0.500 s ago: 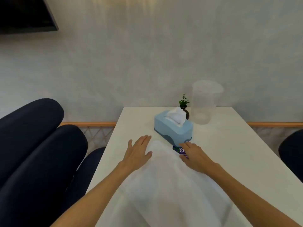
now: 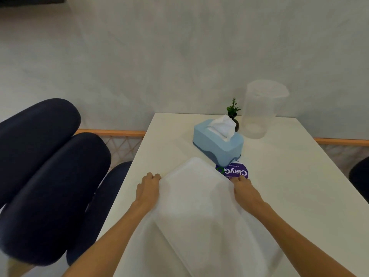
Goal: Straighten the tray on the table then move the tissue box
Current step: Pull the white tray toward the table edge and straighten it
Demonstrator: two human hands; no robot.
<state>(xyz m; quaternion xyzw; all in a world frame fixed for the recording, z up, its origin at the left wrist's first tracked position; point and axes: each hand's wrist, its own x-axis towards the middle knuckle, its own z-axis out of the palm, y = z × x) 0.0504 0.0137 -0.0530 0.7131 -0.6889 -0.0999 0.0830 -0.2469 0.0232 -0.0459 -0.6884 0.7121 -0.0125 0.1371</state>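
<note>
Hands have shifted from lying flat on the tray [image 2: 201,206] to its side edges: left hand [image 2: 148,189] and right hand [image 2: 246,191] curl their fingers over each rim. Straightening looks underway; the tissue box [image 2: 218,143] waits just beyond the fingertips, on the tabletop [image 2: 289,176].

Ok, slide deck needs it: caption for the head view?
Both hands, left and right, grip the white tray beside the blue tissue box.
</note>
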